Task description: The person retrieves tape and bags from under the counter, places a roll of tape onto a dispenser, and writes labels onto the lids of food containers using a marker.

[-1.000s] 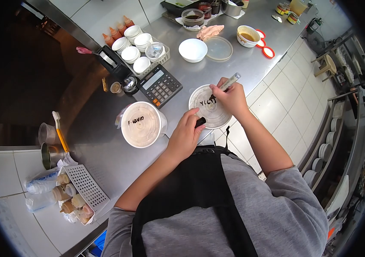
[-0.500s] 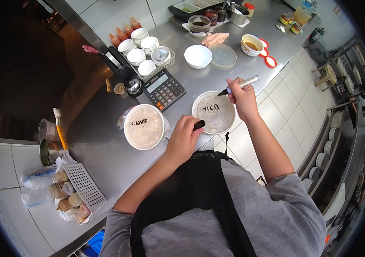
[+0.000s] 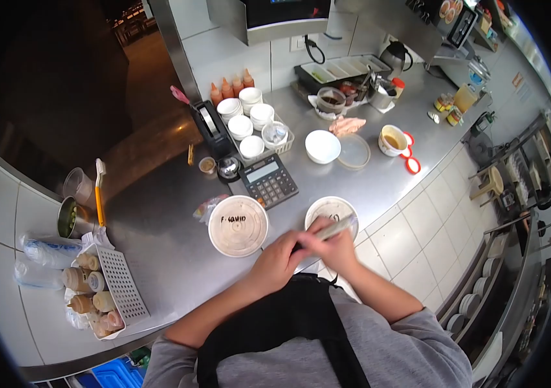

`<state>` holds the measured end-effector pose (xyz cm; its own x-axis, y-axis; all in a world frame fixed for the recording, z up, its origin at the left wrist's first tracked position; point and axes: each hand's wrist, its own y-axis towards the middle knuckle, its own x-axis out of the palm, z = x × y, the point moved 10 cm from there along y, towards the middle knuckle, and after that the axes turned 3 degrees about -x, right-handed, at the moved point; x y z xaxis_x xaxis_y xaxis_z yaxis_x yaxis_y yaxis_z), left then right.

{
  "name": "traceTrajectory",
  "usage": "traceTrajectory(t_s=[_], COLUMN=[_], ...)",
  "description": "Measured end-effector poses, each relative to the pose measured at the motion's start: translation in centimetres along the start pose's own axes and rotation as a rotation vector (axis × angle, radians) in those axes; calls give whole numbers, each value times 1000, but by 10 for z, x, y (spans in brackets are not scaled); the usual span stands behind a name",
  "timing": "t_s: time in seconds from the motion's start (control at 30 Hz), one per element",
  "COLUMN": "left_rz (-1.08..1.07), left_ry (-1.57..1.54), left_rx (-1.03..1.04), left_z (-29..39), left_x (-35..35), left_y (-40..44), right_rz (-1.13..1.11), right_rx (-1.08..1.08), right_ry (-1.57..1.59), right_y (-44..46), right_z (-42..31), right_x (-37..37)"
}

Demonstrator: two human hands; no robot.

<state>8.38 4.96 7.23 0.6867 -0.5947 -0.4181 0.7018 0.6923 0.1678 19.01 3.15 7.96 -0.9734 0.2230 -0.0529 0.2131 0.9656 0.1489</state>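
Observation:
My right hand is closed on a marker, slightly blurred, in front of the right tub's lid. My left hand meets it at the marker's tip end, its fingers closed; the black cap it held earlier is mostly hidden between the hands. Behind them the round lid carries black writing, partly covered by my right hand. To the left stands a white tub with a lid marked "F. SQUID". A calculator lies just beyond the two tubs.
White cups fill a basket behind the calculator. Farther right are a white bowl, a clear lid and a bowl of brown sauce. A perforated basket of bottles stands at the left. The counter's right edge borders the tiled floor.
My right hand has brought the marker away from the lid's writing to my left hand, and the two hands now meet. The view has tilted up, showing more of the back wall.

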Motion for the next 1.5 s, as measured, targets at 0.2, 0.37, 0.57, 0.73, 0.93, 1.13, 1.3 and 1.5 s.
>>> traceTrajectory(t_s=[0.2, 0.37, 0.57, 0.73, 0.93, 1.13, 1.3, 1.5], left_rz=[-81, -151, -56, -158, 206, 447, 517, 590], left_ry=[-9, 19, 638, 796, 257, 540, 734, 550], left_rx=[-127, -207, -9, 55, -240, -543, -527, -451], left_z=[-26, -14, -4, -24, -112, -202, -170, -159], left_x=[-27, -42, -61, -59, -130, -162, -158, -122], left_y=[-53, -67, -81, -86, -140, -193, -177, -193], right_rz=[-184, -566, -512, -545, 375, 661, 699, 408], right_rx=[-166, -327, 325, 1045, 113, 377, 349, 470], right_ry=[-336, -806, -65, 528, -613, -408, -129, -114], right_y=[-13, -40, -55, -112, -75, -87, -80, -73], right_z=[-50, -62, 25, 76, 35, 136, 154, 145], right_x=[15, 82, 101, 123, -36, -108, -120, -113])
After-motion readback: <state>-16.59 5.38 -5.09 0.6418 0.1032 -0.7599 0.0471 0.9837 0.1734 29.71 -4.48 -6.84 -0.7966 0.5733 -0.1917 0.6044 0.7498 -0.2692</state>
